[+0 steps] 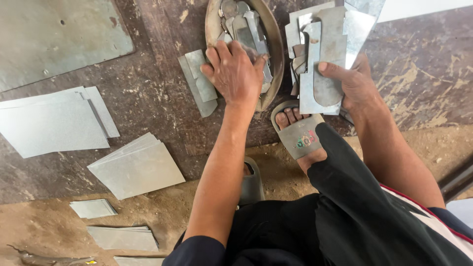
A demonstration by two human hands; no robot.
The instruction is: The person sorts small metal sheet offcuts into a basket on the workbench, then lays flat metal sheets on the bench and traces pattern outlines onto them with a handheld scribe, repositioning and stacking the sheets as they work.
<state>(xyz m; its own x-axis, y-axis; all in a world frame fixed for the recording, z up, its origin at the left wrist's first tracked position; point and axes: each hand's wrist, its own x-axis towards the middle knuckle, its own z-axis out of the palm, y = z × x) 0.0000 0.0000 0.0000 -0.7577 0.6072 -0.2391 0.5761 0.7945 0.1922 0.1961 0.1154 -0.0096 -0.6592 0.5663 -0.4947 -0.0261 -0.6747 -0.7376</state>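
Observation:
My left hand [235,74] reaches into a shallow round metal pan [274,47] filled with several cut metal pieces [245,29]; its fingers curl down over those pieces, and whether it grips one I cannot tell. My right hand [354,84] holds a stack of cut sheet-metal pieces [325,54] upright, thumb across the front piece. My foot in a grey sandal [298,132] rests just below the pan, between both hands.
Small metal strips [199,81] lie left of the pan. Stacks of grey metal sheets [54,123] [138,166] lie on the dark board at left. A large sheet [54,34] sits at top left. More small sheets [120,236] lie on the dirt floor.

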